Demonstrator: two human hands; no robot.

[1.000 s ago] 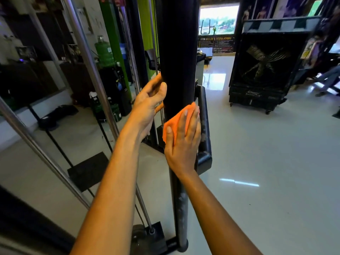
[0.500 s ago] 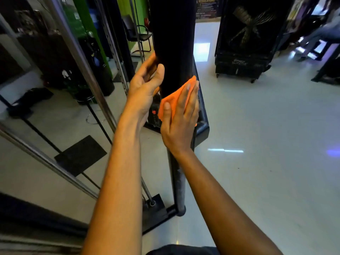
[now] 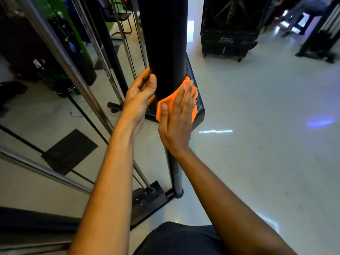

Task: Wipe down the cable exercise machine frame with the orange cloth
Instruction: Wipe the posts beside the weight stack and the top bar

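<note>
The cable machine's thick black upright post (image 3: 162, 43) runs down the middle of the view to its foot (image 3: 178, 192) on the floor. My right hand (image 3: 177, 122) lies flat with straight fingers and presses the orange cloth (image 3: 162, 109) against the front right of the post, about halfway down. The cloth shows around my fingers and thumb. My left hand (image 3: 140, 92) clasps the post's left edge at the same height, thumb in front and fingers going behind.
Chrome guide rods (image 3: 62, 57) slant down on the left to a black base plate (image 3: 152, 197). A black floor mat (image 3: 70, 151) lies left of them. A large black wheeled fan unit (image 3: 228, 39) stands at the back right, on glossy pale floor.
Both hands have slid down the post with the cloth, and my view has tilted down, so the post's foot and my lap now show.
</note>
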